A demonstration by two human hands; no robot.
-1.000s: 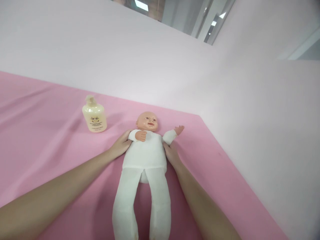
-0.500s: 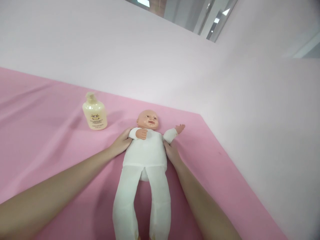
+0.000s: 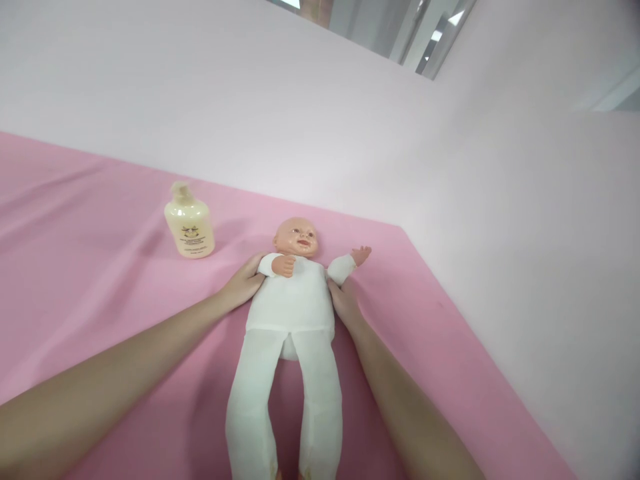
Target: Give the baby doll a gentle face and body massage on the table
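Note:
A baby doll (image 3: 293, 293) with a bare head and a white cloth body lies face up, its legs toward me. My left hand (image 3: 247, 280) grips the doll's side at the upper arm on the left of the picture. On the opposite side, my right hand (image 3: 344, 301) holds the doll below its other arm, thumb against the torso. Most fingers of both hands are hidden behind the doll. One doll arm is bent across the chest; the other reaches outward. The feet are cut off by the bottom edge.
A pale yellow pump bottle (image 3: 190, 227) with a printed label stands upright to the left of the doll's head. Beneath everything is a pink cloth (image 3: 115, 267) with creases. White walls (image 3: 310, 133) border it at the back and right.
The view has shifted very slightly. Both hands keep their hold on the doll, and neither doll nor bottle has visibly moved.

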